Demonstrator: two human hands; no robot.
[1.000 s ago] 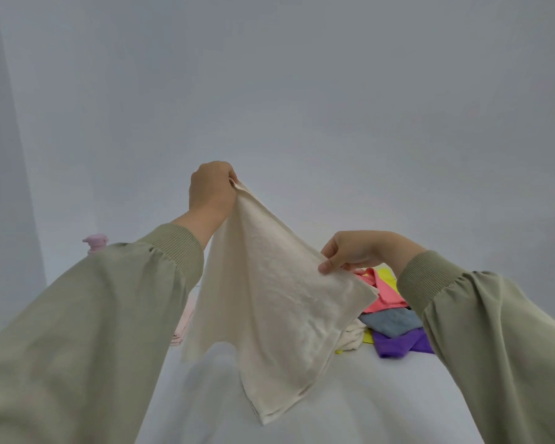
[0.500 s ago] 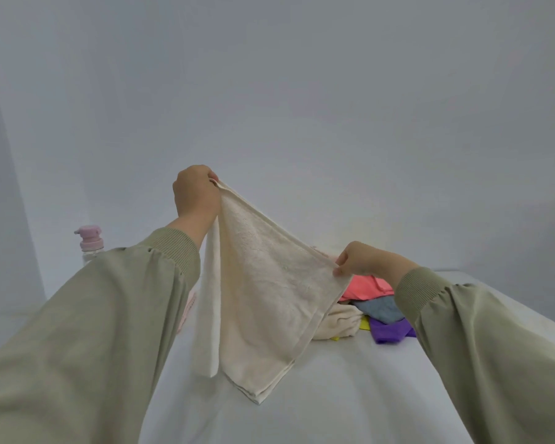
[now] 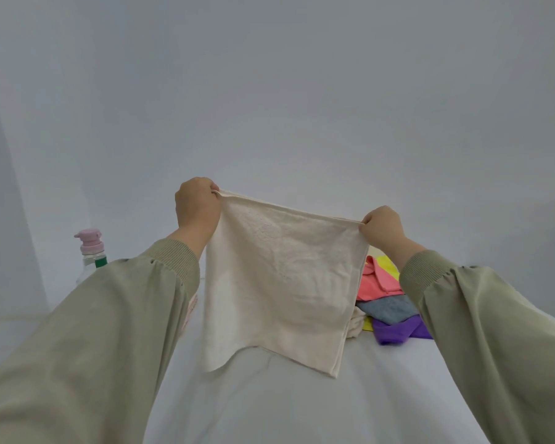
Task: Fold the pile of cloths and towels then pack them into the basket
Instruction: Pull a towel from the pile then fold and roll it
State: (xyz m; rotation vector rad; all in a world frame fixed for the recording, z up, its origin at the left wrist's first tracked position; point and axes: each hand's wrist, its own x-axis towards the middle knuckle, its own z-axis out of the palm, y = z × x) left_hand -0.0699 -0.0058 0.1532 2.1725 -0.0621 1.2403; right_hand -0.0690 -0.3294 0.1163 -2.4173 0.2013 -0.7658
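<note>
Pale grey-blue walls close off the back of the scene, and a white table [image 3: 269,408] runs forward from them toward the person. Both arms reach out over it in olive-green sleeves [image 3: 109,331]. Between them hangs a cream towel [image 3: 282,277], spread flat and facing the person, its top hem pulled taut and sloping slightly down toward three o'clock. The left hand [image 3: 197,205] grips the top corner at the ten o'clock end, fingers curled over the hem and the back of the hand turned toward the viewer. The right hand [image 3: 382,227] pinches the other top corner at the two o'clock end, fingers closed tight on the cloth. The towel's lower edge is uneven, arching up in the middle, with both bottom corners hanging low over the table; I cannot tell whether they touch it. At about four o'clock from the towel, partly hidden behind it, the unfolded pile lies on the table: a pink cloth [image 3: 375,283] over a yellow cloth [image 3: 386,265], a grey-blue cloth [image 3: 388,309] below them, a purple cloth [image 3: 398,331] nearest the person, and a crumpled cream cloth [image 3: 356,322] just beside the towel's edge. At nine o'clock, behind the left sleeve, stands a clear bottle [image 3: 90,251] with a pink pump top and a green band.
</note>
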